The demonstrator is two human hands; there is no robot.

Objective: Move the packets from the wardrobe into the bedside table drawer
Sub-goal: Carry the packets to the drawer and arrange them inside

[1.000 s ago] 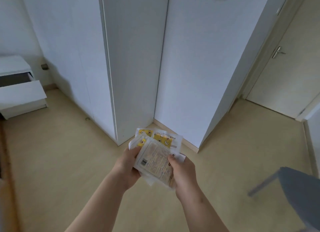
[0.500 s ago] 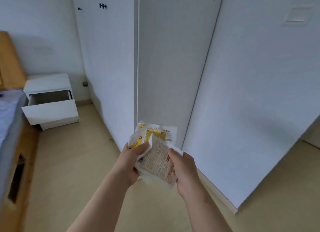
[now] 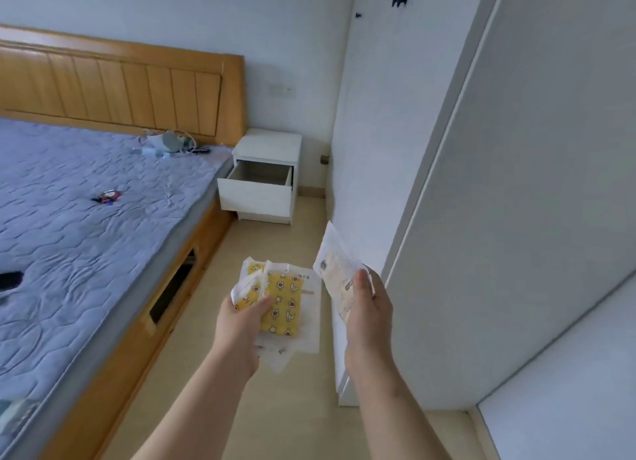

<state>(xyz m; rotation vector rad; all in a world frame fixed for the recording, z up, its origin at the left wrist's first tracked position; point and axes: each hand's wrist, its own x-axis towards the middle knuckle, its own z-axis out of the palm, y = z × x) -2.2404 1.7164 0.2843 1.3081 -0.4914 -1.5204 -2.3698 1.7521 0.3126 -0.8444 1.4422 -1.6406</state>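
Nearest the camera, two bare forearms reach forward over the pale wooden floor, and the hands are apart, each carrying its own share. The left hand grips a fanned bunch of yellow-printed packets. Its thumb lies across the top one and its fingers are curled underneath. The packets are clear-edged wrappers with a yellow patterned panel, overlapping so that their number cannot be told. Just to the right and not touching them, the right hand pinches a single packet by its lower end. This packet stands tilted, its printed label side facing left and its top edge pointing up and away.

Close on the right rises the white wardrobe, its tall panels running from beside the right arm back to the far wall. None of its inside shows. On the left the bed stretches away under a quilted blue-grey cover. A small red and dark object lies on the cover, and a grey bundle with cords lies near the wooden headboard.

Farthest off, between the bed and the wardrobe, stands the white bedside table. Its drawer is pulled out. Only the pale inner walls show, and I cannot tell whether anything lies in it. The packets are well apart from it.
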